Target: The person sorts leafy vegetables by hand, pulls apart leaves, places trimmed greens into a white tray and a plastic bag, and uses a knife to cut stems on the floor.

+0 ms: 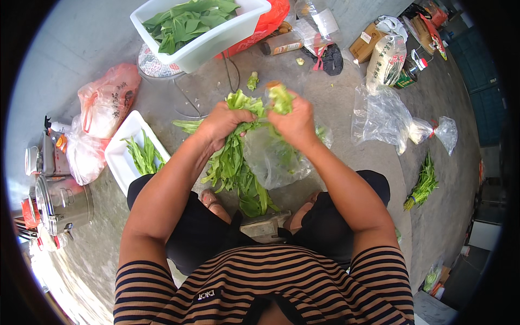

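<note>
In front of me my left hand is closed around a bunch of long-leaf lettuce, whose leaves hang down between my knees. Close beside it my right hand grips a pale green lettuce stub, slightly blurred, with a brownish end. A clear plastic bag with some green inside sits below my right hand and partly behind the leaves. Another cut stub lies on the floor just beyond my hands. To the left, a white tray holds a few lettuce leaves.
A white tub of broad green leaves stands at the far side. Red and white plastic bags and a steel pot are on the left. On the right lie clear bags and a tied bunch of greens.
</note>
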